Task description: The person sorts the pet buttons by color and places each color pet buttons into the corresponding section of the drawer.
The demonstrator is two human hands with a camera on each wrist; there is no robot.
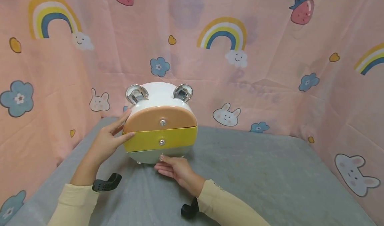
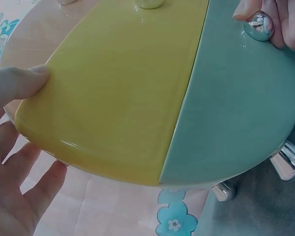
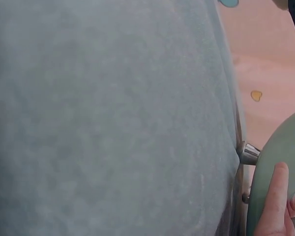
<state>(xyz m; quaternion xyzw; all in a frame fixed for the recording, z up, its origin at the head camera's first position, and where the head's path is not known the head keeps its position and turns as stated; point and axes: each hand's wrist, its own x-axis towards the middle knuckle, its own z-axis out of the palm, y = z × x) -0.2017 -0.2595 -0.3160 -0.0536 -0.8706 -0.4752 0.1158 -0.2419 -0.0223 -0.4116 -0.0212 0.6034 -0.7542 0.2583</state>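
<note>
A small drawer box (image 1: 159, 94) with a white rounded top and two shiny silver ears (image 1: 183, 92) stands on the grey cloth. Its front has an orange drawer (image 1: 145, 121), a yellow drawer (image 1: 180, 137) and a pale green drawer (image 1: 141, 156), all three closed. My left hand (image 1: 106, 141) holds the box by its left side, thumb on the yellow front and fingers round the side. Low at the front, my right hand (image 1: 180, 172) pinches the silver knob (image 2: 259, 27) of the green drawer between thumb and fingers.
Grey cloth (image 1: 264, 172) covers the table. A pink printed curtain (image 1: 264, 96) hangs behind and at both sides. Short silver feet (image 2: 287, 161) hold the box up. Black bands with camera mounts (image 1: 107, 183) sit on both wrists.
</note>
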